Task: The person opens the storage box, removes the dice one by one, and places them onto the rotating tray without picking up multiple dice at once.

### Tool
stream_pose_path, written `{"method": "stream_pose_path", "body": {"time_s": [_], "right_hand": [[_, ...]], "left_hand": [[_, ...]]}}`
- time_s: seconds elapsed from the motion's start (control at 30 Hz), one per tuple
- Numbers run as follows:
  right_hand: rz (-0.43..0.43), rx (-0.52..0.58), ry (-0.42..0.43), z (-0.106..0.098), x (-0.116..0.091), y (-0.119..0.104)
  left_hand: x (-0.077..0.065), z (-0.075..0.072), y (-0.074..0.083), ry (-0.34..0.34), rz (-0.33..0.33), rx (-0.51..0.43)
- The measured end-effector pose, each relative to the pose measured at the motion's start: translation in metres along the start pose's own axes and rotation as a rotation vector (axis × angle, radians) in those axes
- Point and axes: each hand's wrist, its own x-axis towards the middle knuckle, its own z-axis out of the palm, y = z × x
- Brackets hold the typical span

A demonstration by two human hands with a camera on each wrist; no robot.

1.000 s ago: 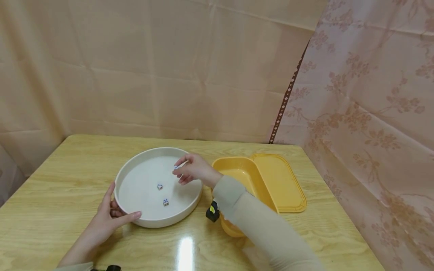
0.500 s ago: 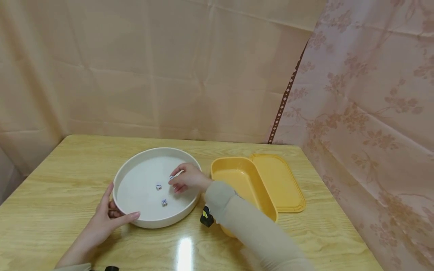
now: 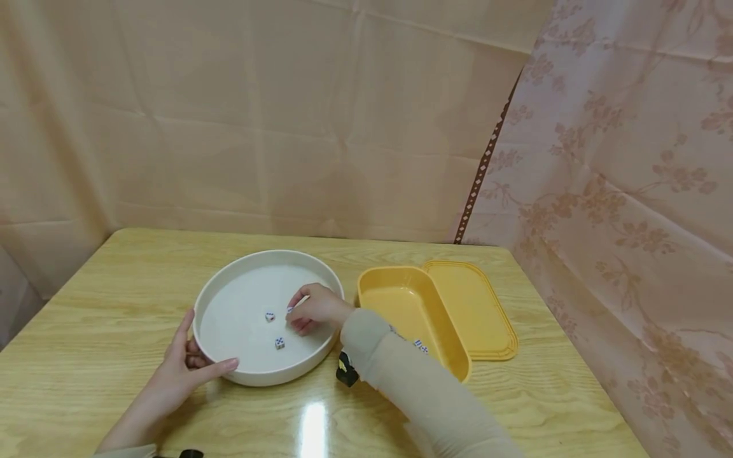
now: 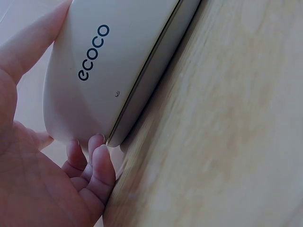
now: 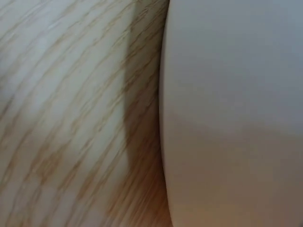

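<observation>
In the tray (image 3: 240, 312), dice (image 3: 279, 343); box (image 3: 401, 302) alongside

Dark "ecoco" lettering (image 4: 93, 53) marks the near left wall of a round white tray (image 3: 246, 286); its nearer white cubic die (image 3: 279, 343) shows a blue five.

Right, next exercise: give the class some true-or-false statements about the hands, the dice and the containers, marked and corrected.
1. The left hand holds the round white tray. True.
2. The right hand is inside the yellow box. False: the right hand pinches a die at the tray.
3. Two loose dice lie in the tray. True.
4. The yellow lid covers the yellow box. False: it lies beside it.
5. The tray's side reads "ecoco". True.
</observation>
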Motion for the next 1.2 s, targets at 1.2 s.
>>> {"method": "stream_pose_path", "body": {"time_s": [1.2], "right_hand": [[-0.039,0.008,-0.064,-0.003,-0.008,-0.009]], "left_hand": [[0.001,-0.001,0.002,-0.012,-0.030,0.021]]}}
